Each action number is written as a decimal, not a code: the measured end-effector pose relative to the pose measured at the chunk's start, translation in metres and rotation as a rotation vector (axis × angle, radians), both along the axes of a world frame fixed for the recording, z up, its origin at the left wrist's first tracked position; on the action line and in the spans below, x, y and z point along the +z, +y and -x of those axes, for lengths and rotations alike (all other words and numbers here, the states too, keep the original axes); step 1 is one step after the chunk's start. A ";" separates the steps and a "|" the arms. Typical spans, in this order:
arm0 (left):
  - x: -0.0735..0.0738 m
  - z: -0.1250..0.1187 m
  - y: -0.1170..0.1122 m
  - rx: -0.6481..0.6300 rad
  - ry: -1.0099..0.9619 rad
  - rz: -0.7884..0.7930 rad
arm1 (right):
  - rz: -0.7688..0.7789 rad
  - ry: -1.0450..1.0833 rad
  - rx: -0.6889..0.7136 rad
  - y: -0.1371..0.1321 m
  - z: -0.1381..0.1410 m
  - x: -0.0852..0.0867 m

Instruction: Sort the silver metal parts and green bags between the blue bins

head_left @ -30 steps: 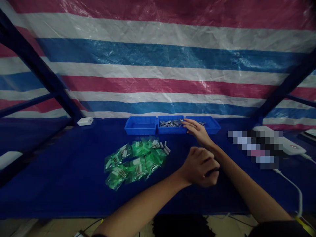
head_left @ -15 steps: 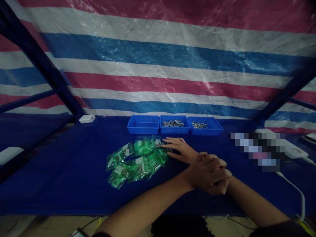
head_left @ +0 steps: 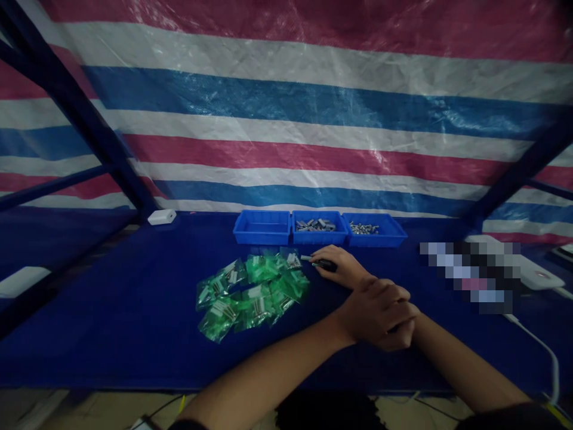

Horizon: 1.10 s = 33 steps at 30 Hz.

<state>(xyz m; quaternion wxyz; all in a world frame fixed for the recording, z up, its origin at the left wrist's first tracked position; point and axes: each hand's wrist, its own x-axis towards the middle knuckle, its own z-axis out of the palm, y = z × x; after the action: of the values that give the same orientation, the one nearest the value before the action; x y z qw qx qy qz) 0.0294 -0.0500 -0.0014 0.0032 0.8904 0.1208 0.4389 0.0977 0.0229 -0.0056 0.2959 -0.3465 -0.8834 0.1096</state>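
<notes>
While the left hand (head_left: 378, 313) lies folded into a loose fist across the right forearm (head_left: 452, 358), the right hand (head_left: 342, 267) rests palm down on the blue cloth (head_left: 111, 310) toward the table's twelve o'clock. Its fingers are drawn in narrow, with the tips at a small metal piece (head_left: 307, 258) that pokes out toward nine o'clock. I cannot tell whether the piece is pinched or only touched. Nothing shows inside the left fist.

The pile of green bags (head_left: 253, 286) lies just beside the right hand at its nine o'clock, spreading on toward eight. The bags are clear green (each seems to carry a few pale metal bits) and they overlap one another loosely.

At twelve o'clock from the right hand, along the table's far edge, three blue trays stand side by side, touching. The left tray (head_left: 262, 237) shows only its blue floor, the middle tray (head_left: 319, 239) holds grey metal parts (head_left: 314, 225), and the right tray (head_left: 376, 240) holds smaller parts (head_left: 363, 227).

A small white box (head_left: 162, 217) sits well apart at ten o'clock, by the foot of a dark blue frame bar (head_left: 80, 113). At three o'clock lies a white device (head_left: 535, 276), with a pale cable (head_left: 544, 346) trailing toward five. A striped tarp (head_left: 286, 119) of red, white and blue hangs behind the table.
</notes>
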 end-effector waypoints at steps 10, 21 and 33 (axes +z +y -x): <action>0.002 -0.001 0.000 0.010 0.015 0.003 | 0.017 0.137 0.038 0.005 -0.005 -0.002; 0.014 0.007 0.003 0.142 -0.227 0.238 | 0.122 0.045 -0.116 0.016 -0.024 -0.001; 0.012 0.007 0.028 0.436 -0.576 0.669 | 0.213 0.165 -0.141 0.005 -0.023 0.017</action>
<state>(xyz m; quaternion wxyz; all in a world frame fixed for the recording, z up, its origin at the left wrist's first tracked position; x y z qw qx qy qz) 0.0229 -0.0218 0.0103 0.2303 0.6368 0.4330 0.5950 0.1204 0.0275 0.0119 0.3360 -0.4271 -0.8128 0.2097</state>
